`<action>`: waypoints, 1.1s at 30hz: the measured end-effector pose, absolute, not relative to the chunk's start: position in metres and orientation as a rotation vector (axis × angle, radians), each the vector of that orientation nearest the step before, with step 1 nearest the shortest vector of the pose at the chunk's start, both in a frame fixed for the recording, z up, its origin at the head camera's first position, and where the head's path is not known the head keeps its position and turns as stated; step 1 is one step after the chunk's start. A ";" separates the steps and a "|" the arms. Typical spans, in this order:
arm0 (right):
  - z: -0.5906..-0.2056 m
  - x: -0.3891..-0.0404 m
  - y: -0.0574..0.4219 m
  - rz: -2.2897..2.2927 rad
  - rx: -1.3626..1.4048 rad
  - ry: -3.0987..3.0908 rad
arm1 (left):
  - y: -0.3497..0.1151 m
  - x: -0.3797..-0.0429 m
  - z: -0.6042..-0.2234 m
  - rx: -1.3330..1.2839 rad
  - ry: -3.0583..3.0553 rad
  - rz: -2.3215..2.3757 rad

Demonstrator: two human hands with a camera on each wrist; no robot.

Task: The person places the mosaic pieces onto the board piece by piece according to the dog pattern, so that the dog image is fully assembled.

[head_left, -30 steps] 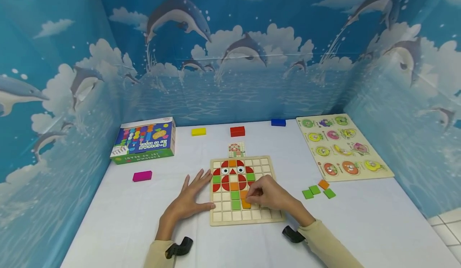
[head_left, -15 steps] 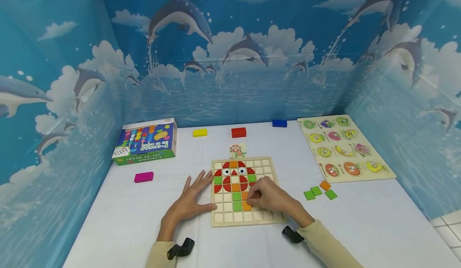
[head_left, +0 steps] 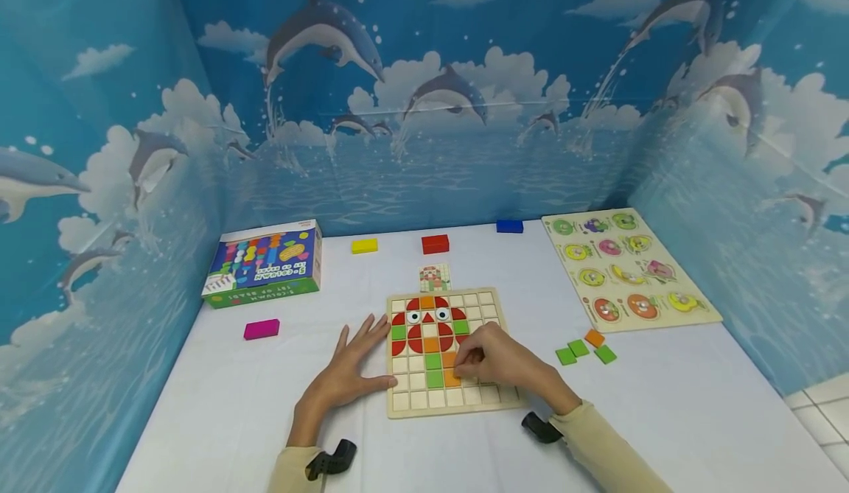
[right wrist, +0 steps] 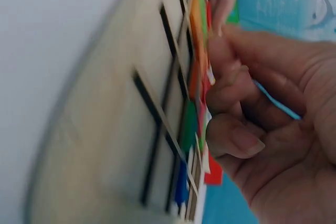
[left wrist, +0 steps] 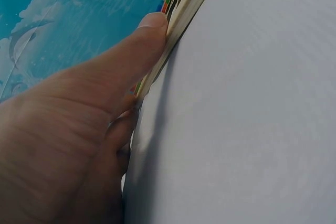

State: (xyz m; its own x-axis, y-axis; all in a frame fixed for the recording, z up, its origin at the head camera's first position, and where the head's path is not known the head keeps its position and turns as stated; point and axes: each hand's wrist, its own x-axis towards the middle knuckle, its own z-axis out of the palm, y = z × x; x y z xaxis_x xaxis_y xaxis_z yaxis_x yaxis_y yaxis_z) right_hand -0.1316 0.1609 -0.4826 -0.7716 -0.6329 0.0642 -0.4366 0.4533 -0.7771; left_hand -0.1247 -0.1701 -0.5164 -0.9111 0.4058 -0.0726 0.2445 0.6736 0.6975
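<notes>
A wooden grid board (head_left: 487,404) lies on the white table, partly filled with red, green and orange tiles forming a face with two round eyes. My left hand (head_left: 349,370) rests at its left side, fingers spread, with fingertips and thumb along the edge. In the left wrist view the thumb (left wrist: 121,56) lies straight against the board's side. Over the lower middle of the grid, my right hand (head_left: 489,357) pinches with curled fingers at an orange square tile (head_left: 452,378) lying in a cell. Green tiles (head_left: 434,379) sit just left of it; the right hand hides part of the grid.
A small pattern card (head_left: 435,278) lies behind the board. Loose green tiles and an orange tile (head_left: 594,338) are to the right, before a fruit puzzle board (head_left: 637,272). A bead-set box (head_left: 265,263) and yellow, red, blue and magenta blocks (head_left: 261,329) lie around.
The orange tile under the right fingers has shifted slightly and now lies squarer in its cell. The left hand has stayed at the board's edge.
</notes>
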 end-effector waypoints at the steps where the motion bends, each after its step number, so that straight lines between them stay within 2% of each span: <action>1: -0.482 -0.133 0.165 -1.218 -0.938 2.463 | -0.170 -0.125 -0.517 0.529 2.669 1.064; 12: -0.474 -0.145 0.231 -1.261 -0.927 2.442 | -0.172 -0.124 -0.520 0.549 2.665 1.084; 26: -0.472 -0.139 0.324 -1.093 -0.428 2.944 | -0.174 -0.125 -0.520 0.536 2.645 1.117; 33: -0.479 -0.136 0.347 -1.021 -0.368 3.015 | -0.172 -0.126 -0.519 0.550 2.658 1.109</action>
State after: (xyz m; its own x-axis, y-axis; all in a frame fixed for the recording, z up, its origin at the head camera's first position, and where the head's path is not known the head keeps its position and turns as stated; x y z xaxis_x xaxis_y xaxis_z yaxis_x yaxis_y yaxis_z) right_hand -0.1364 0.3469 -0.4786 -0.9716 -0.1960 0.1324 -0.2361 0.7709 -0.5915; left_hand -0.1255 -0.1725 -0.5191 -0.9085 0.4150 -0.0487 0.2574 0.6475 0.7173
